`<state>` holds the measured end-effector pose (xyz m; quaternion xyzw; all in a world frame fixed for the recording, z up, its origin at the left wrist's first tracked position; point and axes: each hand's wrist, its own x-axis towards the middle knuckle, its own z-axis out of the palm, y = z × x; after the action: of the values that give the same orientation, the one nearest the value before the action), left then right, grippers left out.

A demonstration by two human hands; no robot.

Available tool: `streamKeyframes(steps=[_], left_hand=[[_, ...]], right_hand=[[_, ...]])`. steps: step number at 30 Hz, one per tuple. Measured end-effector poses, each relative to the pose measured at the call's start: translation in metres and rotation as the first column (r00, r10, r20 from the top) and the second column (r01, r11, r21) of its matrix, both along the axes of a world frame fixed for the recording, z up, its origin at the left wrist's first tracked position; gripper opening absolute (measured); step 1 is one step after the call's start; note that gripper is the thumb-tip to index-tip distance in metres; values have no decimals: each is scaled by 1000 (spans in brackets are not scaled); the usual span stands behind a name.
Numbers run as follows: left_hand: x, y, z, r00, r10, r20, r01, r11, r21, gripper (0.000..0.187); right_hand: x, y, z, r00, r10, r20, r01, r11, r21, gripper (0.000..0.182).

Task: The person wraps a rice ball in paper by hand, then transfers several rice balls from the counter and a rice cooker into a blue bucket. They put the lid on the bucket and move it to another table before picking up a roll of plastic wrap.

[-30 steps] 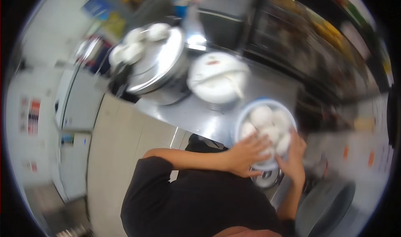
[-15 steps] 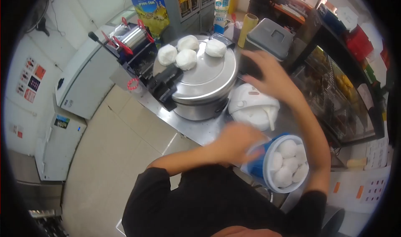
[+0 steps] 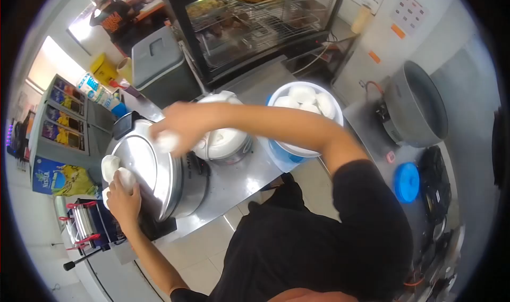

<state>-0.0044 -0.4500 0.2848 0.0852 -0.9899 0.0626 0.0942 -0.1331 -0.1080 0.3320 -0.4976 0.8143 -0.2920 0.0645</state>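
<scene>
My left hand [image 3: 125,202] is closed around a white dough-like ball [image 3: 126,178] on the steel lid [image 3: 139,158] of a large cooker. Beside it on the lid sits another white ball [image 3: 110,166], and a third is partly hidden by my hand. Over the lid's far right side, my right hand [image 3: 186,125] is blurred by motion, its fingers around a white ball [image 3: 168,141]. A white bucket [image 3: 305,152] with a blue lower part holds several such balls [image 3: 303,94], partly hidden behind my right forearm.
A white rice cooker [image 3: 226,142] stands between the large cooker and the bucket. Behind are a grey bin [image 3: 156,55] and a glass food warmer [image 3: 255,25]. A roller machine [image 3: 85,222] is at left; a grey pan [image 3: 417,108] and blue lid [image 3: 406,182] are at right.
My view has swung right. My left hand has moved from beside the bucket to a ball on the lid. My right hand, previously spread beside the large cooker, now grips a ball.
</scene>
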Motion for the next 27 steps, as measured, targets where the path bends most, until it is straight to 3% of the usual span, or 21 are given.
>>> streamKeyframes(steps=[2,4,7,10,14,18,23,27], left_hand=[[4,3,3,1000,13,11,-13,1000,11,79],[-2,6,3,1000,2,7,-3,997,71,84],[-15,-19,-20,998,-65,-15,66,987,145,84],[-18,4,3,994,63,95,-75,988,132,83],[-28,0,-4,982,149,114,-158,984,81,81],[-24,7,-9,983,181,20,-182,981,63,76],[-21,38,-2,971,224,-86,-225,974,-3,71],[-20,69,13,967,206,-150,-212,977,-27,71]], right_hand=[[33,107,14,988,-101,-114,93,993,-70,60],[69,198,14,909,-407,-92,391,907,-155,58],[129,269,-23,579,-799,-162,766,601,-229,59],[163,290,-91,398,-908,-128,871,418,-259,58],[187,289,-125,316,-941,-119,894,338,-293,58],[188,299,-125,345,-938,-28,889,336,-311,58],[159,305,-81,503,-855,-126,789,513,-339,63],[125,295,-73,667,-717,-204,702,696,-151,61]])
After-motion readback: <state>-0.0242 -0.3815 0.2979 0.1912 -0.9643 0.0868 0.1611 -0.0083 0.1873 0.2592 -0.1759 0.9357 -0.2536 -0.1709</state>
